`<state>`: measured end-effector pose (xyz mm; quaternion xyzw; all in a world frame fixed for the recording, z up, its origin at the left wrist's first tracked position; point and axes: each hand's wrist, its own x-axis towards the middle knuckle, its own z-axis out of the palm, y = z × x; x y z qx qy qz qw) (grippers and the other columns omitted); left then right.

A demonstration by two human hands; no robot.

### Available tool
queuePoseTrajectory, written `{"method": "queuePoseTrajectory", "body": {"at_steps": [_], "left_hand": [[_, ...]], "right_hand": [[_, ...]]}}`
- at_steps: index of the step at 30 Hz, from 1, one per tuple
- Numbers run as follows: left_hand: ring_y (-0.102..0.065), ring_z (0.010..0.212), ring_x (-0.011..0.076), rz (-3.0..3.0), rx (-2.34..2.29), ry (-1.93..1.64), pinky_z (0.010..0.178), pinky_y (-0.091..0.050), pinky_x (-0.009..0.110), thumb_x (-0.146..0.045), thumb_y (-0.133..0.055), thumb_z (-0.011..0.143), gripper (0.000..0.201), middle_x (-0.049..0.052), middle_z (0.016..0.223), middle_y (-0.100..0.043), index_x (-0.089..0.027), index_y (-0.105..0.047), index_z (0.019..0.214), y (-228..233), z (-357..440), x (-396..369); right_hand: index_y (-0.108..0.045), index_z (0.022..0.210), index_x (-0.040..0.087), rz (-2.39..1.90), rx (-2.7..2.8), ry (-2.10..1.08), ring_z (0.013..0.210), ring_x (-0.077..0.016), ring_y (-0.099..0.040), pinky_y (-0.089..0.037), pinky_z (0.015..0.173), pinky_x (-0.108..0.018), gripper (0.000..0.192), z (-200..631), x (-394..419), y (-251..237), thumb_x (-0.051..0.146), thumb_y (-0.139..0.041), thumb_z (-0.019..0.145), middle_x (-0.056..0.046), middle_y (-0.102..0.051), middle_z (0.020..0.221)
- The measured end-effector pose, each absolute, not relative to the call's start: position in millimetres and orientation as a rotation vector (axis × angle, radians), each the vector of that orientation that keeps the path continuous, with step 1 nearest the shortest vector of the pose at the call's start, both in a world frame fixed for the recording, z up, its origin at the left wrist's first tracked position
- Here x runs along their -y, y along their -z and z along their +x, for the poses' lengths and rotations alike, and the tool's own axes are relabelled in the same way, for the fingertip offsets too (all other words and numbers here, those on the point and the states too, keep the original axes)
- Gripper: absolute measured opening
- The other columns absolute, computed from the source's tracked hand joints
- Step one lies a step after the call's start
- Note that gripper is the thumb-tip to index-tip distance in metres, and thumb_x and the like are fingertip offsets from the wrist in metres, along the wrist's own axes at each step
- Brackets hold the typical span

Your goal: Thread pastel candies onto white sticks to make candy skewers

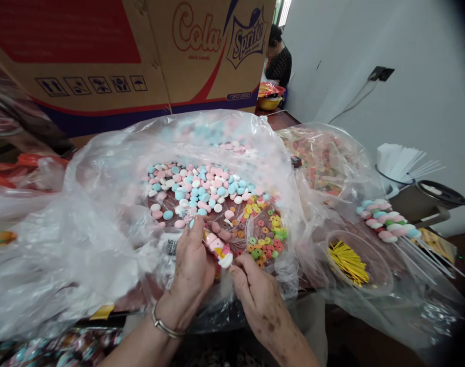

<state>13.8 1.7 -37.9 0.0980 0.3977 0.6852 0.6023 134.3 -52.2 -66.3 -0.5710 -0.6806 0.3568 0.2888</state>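
Note:
My left hand (196, 262), with a metal bracelet at the wrist, is closed round a small pink, white and yellow tube (216, 245) with a rounded white end. My right hand (259, 293) is just right of that end, its thumb and fingers drawn together; whatever they may pinch is hidden. Beyond both hands lie many pink, blue and white candies (202, 191) on a clear plastic bag (102, 188). Small ring-shaped candies (268, 234) in yellow, green, orange and red lie just past my right hand.
A large cardboard box (159, 76) stands behind the bag. To the right are a tub of yellow twist ties (347, 262), twisted marshmallow sticks (389, 221), white sticks in a cup (395, 158) and another candy-filled bag (324, 158). A person (280, 58) sits farther back.

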Motion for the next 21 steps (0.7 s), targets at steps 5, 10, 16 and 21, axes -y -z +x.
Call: {"method": "queuePoseTrajectory", "body": {"at_steps": [5,10,16,21], "left_hand": [[-0.061,0.051,0.0128,0.300,-0.916,-1.616,0.057,-0.056,0.026,-0.037,-0.067,0.087,0.022,-0.003,0.061,-0.062,-0.018,-0.057,0.086,42.1,17.5,1.2],[-0.063,0.053,0.0131,0.333,-0.930,-1.630,0.058,-0.056,0.027,-0.038,-0.072,0.082,0.026,-0.004,0.064,-0.063,-0.019,-0.054,0.085,47.5,18.1,-0.4],[-0.063,0.053,0.0146,0.314,-0.943,-1.635,0.054,-0.054,0.026,-0.038,-0.074,0.079,0.028,-0.004,0.064,-0.063,-0.019,-0.055,0.087,46.7,17.2,0.8],[-0.067,0.055,0.0172,0.311,-0.872,-1.598,0.058,-0.056,0.030,-0.042,-0.075,0.078,0.031,-0.002,0.065,-0.064,-0.019,-0.058,0.090,42.2,18.0,5.9]], "right_hand": [[-0.060,0.081,0.020,-1.601,2.059,-0.595,0.049,-0.0146,-0.052,-0.028,0.050,-0.026,0.038,133.1,49.5,73.7,0.036,-0.033,0.102,-0.002,-0.062,0.058],[-0.064,0.083,0.018,-1.560,2.101,-0.420,0.060,-0.0184,-0.063,-0.035,0.057,-0.027,0.033,133.4,47.5,80.6,0.024,-0.036,0.099,-0.007,-0.071,0.069],[-0.062,0.103,0.019,-1.479,1.845,-0.718,0.069,-0.0183,-0.067,-0.043,0.061,-0.024,0.023,131.6,51.0,67.2,0.033,-0.045,0.096,-0.004,-0.073,0.079],[-0.066,0.089,0.019,-1.551,1.865,-0.624,0.054,-0.0160,-0.060,-0.037,0.054,-0.024,0.034,128.1,49.8,67.3,0.036,-0.038,0.099,-0.003,-0.067,0.064]]}}
